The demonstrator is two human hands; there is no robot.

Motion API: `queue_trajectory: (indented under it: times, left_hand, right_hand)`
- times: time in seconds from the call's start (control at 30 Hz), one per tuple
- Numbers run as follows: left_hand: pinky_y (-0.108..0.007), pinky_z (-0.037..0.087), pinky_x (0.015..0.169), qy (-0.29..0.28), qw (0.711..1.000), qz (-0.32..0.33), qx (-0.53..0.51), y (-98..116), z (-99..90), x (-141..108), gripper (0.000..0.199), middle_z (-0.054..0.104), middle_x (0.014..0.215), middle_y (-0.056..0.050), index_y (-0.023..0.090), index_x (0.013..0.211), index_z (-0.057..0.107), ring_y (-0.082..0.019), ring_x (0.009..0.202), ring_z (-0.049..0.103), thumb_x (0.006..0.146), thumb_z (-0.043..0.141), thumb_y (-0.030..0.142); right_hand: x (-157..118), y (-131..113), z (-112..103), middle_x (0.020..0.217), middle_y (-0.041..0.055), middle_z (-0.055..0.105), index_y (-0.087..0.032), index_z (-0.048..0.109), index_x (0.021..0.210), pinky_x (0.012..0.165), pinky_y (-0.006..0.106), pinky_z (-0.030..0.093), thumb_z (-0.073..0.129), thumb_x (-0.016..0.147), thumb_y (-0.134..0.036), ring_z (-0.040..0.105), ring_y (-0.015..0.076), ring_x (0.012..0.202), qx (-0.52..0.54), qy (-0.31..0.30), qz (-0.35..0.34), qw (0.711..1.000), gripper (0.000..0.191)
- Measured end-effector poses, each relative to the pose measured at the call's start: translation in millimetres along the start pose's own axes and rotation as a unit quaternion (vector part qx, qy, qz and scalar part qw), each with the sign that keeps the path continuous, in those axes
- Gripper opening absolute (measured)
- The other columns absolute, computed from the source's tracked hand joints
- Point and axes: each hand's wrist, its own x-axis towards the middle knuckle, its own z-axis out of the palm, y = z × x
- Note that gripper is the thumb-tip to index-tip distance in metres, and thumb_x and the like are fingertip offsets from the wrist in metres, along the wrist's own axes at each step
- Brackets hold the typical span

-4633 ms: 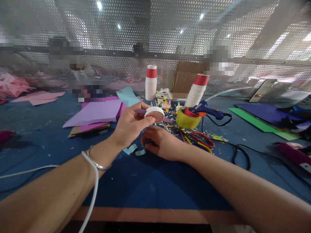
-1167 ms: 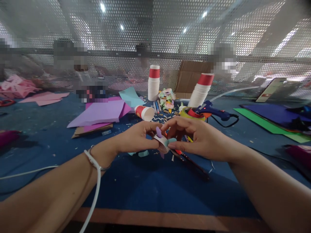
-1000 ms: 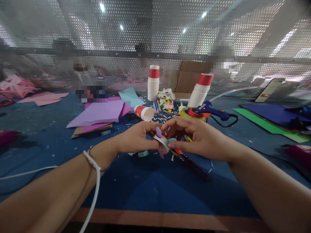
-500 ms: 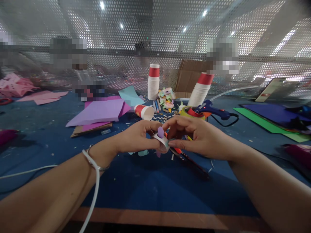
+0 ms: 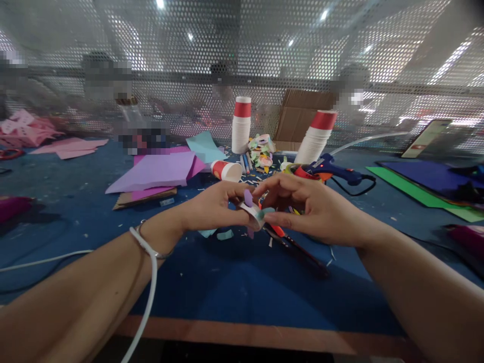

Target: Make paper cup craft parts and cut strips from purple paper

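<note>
- White paper ring (image 5: 255, 221) with coloured paper tabs, held between the two hands above the near middle of the tabletop (image 5: 234, 290)
- Left hand (image 5: 212, 204): fingers clamped on the ring's left side, thumb in front
- Right hand (image 5: 313, 209): thumb touching the teal tab (image 5: 267, 212), index finger arched toward the purple tab (image 5: 248, 197); cannot tell whether the fingers behind grip anything
- Dark slim tool (image 5: 302, 250) below the right hand, slanting toward the wearer, an orange-red part (image 5: 278, 230) at its upper end
- Teal scraps (image 5: 225, 235) lying under the left hand
- Silver bracelet (image 5: 164, 255) on the left wrist, a white cable (image 5: 151, 282) passing over it
- Red-and-white cup (image 5: 227, 171) on its side beyond the hands, mouth to the right
- Blue glue gun (image 5: 336, 170) beyond the right hand, resting at a roll of tape mostly hidden by that hand
- Purple sheets (image 5: 159, 171) over brown cardboard (image 5: 143, 198) to the left; green sheet (image 5: 401, 189) partly under dark blue sheets to the right
- Farther back, an upright cup stack (image 5: 241, 128), a leaning cup stack (image 5: 315, 138), and a pile of small paper pieces (image 5: 262, 151) between them
- Perforated metal screen (image 5: 264, 40) behind everything
</note>
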Motion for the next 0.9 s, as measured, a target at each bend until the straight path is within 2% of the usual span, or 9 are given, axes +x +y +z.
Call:
queue_trajectory:
  times: [0.23,0.37,0.47,0.57,0.67,0.77,0.83,0.9]
  left_hand:
    - [-0.026,0.054,0.076,0.108,0.994,0.035,0.005,-6,-5.9,4,0.018,0.066,0.077,0.002,0.016,0.079,0.061,-0.012,0.075,0.067,0.070,0.076,0.013]
    - [-0.028,0.053,0.080,0.133,0.989,0.028,-0.065,-7,-3.1,5,0.023,0.062,0.082,0.003,0.017,0.079,0.057,-0.012,0.079,0.065,0.072,0.079,0.018]
    - [-0.024,0.049,0.075,0.147,0.984,0.034,-0.091,-5,0.7,5,0.025,0.056,0.080,0.004,0.018,0.078,0.057,-0.009,0.075,0.058,0.072,0.081,0.019]
    - [-0.023,0.045,0.069,0.136,0.987,0.033,-0.083,-5,1.3,4,0.024,0.052,0.079,0.005,0.017,0.077,0.057,-0.008,0.071,0.054,0.074,0.080,0.022]
    - [-0.025,0.043,0.069,0.135,0.990,0.040,-0.018,-7,-3.6,4,0.024,0.052,0.080,0.004,0.017,0.078,0.058,-0.009,0.072,0.052,0.075,0.079,0.027]
    - [-0.028,0.043,0.076,0.152,0.983,0.071,0.076,-7,-9.6,3,0.025,0.056,0.086,0.002,0.019,0.084,0.061,-0.013,0.081,0.053,0.075,0.080,0.032]
    - [-0.030,0.043,0.080,0.143,0.980,0.084,0.111,-5,-10.3,2,0.024,0.057,0.088,0.001,0.019,0.086,0.062,-0.014,0.083,0.053,0.077,0.079,0.033]
    - [-0.030,0.042,0.077,0.135,0.977,0.081,0.146,-2,-7.7,1,0.023,0.055,0.083,0.002,0.019,0.082,0.059,-0.014,0.080,0.051,0.078,0.076,0.033]
  right_hand:
    - [2,4,-4,0.097,0.0045,0.071,-0.021,0.062,0.114,0.074,0.029,0.057,0.073,0.090,-0.039,0.069,0.0163,0.085,0.042,0.115,0.001,0.993,0.032]
    - [3,8,-2,0.097,0.0045,0.071,-0.021,0.063,0.111,0.072,0.029,0.056,0.076,0.088,-0.038,0.068,0.0168,0.084,0.039,0.115,0.004,0.993,0.032]
    - [4,11,1,0.095,0.0032,0.071,-0.020,0.064,0.108,0.071,0.028,0.055,0.079,0.085,-0.035,0.067,0.0153,0.081,0.031,0.102,0.005,0.994,0.031]
    - [4,12,3,0.091,0.0016,0.070,-0.020,0.067,0.101,0.068,0.026,0.053,0.079,0.085,-0.032,0.065,0.0133,0.076,0.020,0.101,0.002,0.995,0.024]
    - [3,11,3,0.087,0.0006,0.069,-0.020,0.069,0.096,0.066,0.025,0.052,0.078,0.086,-0.032,0.063,0.0122,0.074,0.009,0.111,-0.004,0.994,0.019]
    - [3,9,2,0.086,0.0003,0.069,-0.019,0.069,0.097,0.065,0.024,0.051,0.076,0.087,-0.034,0.063,0.0118,0.073,-0.004,0.114,-0.008,0.993,0.019]
    - [3,8,3,0.084,0.0004,0.069,-0.019,0.069,0.096,0.065,0.025,0.051,0.074,0.088,-0.037,0.062,0.0119,0.072,-0.017,0.110,-0.006,0.994,0.020]
    - [4,8,4,0.082,0.0001,0.068,-0.019,0.069,0.094,0.065,0.025,0.051,0.073,0.088,-0.037,0.062,0.0120,0.071,-0.029,0.103,-0.007,0.994,0.019]
